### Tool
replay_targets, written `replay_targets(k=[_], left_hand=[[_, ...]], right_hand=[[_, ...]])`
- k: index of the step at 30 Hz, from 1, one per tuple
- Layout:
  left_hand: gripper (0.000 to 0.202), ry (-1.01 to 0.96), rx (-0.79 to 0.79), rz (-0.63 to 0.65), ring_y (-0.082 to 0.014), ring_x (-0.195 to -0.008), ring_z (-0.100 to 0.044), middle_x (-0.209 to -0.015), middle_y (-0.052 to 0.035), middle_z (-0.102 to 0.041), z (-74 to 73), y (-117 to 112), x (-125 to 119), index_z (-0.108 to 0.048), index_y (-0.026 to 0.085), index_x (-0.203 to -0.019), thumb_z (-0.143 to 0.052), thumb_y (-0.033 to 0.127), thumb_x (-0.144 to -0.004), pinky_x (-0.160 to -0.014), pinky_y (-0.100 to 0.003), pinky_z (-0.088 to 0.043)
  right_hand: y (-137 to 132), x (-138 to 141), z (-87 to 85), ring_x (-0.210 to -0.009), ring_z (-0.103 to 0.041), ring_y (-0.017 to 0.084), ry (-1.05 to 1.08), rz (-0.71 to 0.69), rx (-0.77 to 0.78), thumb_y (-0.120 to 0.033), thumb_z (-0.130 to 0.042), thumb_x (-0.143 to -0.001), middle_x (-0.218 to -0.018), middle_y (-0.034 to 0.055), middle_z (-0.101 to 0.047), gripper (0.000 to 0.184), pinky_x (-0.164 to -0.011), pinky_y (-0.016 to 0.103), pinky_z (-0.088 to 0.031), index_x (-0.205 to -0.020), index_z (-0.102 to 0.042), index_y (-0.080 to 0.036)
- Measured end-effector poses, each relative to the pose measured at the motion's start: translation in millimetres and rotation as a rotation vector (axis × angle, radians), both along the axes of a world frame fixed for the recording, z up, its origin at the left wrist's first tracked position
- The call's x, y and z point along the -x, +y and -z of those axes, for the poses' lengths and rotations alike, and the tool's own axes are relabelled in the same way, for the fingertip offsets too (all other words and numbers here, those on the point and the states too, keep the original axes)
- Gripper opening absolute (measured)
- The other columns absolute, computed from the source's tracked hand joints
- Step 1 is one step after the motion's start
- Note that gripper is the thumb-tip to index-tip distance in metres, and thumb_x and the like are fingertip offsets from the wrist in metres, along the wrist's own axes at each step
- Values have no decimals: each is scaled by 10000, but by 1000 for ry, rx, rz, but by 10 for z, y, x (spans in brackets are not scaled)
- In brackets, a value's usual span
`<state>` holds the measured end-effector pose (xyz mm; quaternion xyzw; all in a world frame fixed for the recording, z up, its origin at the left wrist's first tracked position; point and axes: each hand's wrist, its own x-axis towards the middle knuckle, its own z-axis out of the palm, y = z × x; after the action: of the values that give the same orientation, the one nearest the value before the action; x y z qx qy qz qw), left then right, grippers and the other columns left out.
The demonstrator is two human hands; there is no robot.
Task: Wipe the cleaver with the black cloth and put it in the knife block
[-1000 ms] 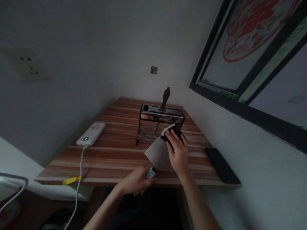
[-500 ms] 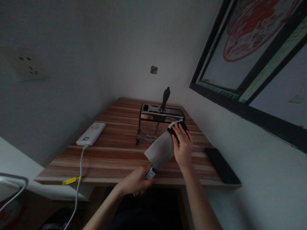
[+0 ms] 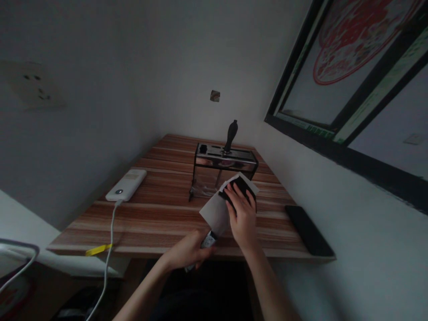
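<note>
My left hand [image 3: 187, 253] is closed around the patterned grey handle of a cleaver [image 3: 214, 215], near the table's front edge. The broad blade slants up and away to the right. Across the blade lies a black cloth [image 3: 241, 183] with a white edge, under the fingers of my right hand [image 3: 243, 218]. The blade's far corner shows beyond the cloth. Behind the blade stands a knife holder [image 3: 214, 161] with a shiny top and a see-through front; a black handle [image 3: 231, 135] sticks up from it.
The wood-grain table [image 3: 160, 214] meets walls on both sides. On its left lies a white power bank [image 3: 127, 185] with a white cable [image 3: 112, 227] hanging over the edge, beside a yellow strip [image 3: 97, 250]. A black phone [image 3: 309, 229] rests at the right edge.
My right hand and the black cloth have slid along the blade toward the handle, down and left, uncovering the blade's far corner. My left hand stays almost in place on the handle.
</note>
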<state>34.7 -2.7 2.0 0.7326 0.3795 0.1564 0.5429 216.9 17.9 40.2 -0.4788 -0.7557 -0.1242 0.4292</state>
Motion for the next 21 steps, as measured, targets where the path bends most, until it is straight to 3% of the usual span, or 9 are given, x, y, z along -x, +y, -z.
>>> replay_targets(k=[11, 16, 21], left_hand=[[72, -79, 5, -28, -80, -410, -488, -496, 40, -510, 98, 12, -13, -527, 136, -734, -487, 142, -675, -400, -160, -358], [79, -102, -2, -41, -94, -457, -501, -537, 22, -510, 147, 14, -6, -547, 124, -709, -482, 143, -668, -431, -181, -382], [130, -66, -30, -50, -98, -472, -501, -550, 23, -510, 143, 3, -3, -563, 115, -770, -472, 165, -691, -448, -188, -386]], right_hand=[[-465, 527, 279, -1260, -484, 183, 24, -195, 125, -71, -381, -935, -1294, 44, -598, 411, -1063, 411, -299, -1302, -497, -216], [-511, 595, 289, -1238, -510, 184, 25, -219, 110, -56, -370, -925, -1271, 37, -615, 457, -1048, 414, -344, -1331, -479, -233], [-520, 592, 311, -1245, -501, 179, 53, -241, 127, -64, -380, -935, -1282, 18, -607, 449, -1057, 407, -302, -1341, -460, -240]])
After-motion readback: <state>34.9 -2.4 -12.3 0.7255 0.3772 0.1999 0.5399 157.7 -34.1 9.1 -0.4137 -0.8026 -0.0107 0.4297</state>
